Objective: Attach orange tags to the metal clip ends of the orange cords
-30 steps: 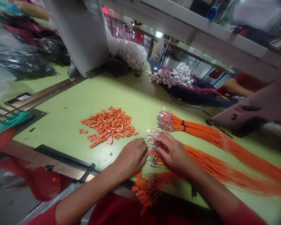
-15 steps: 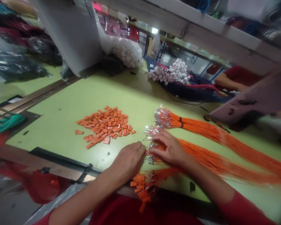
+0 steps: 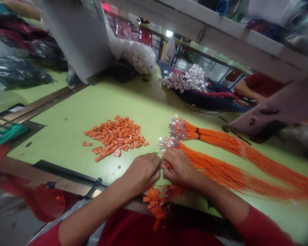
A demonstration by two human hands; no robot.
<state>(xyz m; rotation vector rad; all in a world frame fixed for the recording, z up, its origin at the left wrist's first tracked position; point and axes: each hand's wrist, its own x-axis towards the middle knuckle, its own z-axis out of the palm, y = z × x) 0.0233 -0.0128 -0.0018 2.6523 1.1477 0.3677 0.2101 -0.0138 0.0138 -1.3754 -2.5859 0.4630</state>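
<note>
The left hand [image 3: 141,173] is curled, back upward, its fingers bent in against the silvery tips of a bundle of orange cords [image 3: 220,167]. The fingertips are hidden under the hand, so whether it grips the cords cannot be told. The right hand [image 3: 180,167] sits just beside it, almost touching, and is closed with its fingers curled down over the same bundle close to the tips, pinching strands together.

From under the hands the bundle fans out to the right across the green table [image 3: 149,102]. Just above it lies a second bundle [image 3: 228,145], cinched by a black band [image 3: 197,133], its tips also pointing left. Below the hands, at the near table edge, is a cluster of cords with orange tabs [image 3: 156,205]. To the left of the hands lies a loose pile of orange tabs [image 3: 115,138].

Farther off, white rolls [image 3: 186,79] rest on a heap of dark blue cords [image 3: 210,100], near a white plastic bag [image 3: 132,54] full of more pale pieces. At the right, a co-worker's arm [image 3: 248,90] shows past a pale pink board [image 3: 272,112]
</note>
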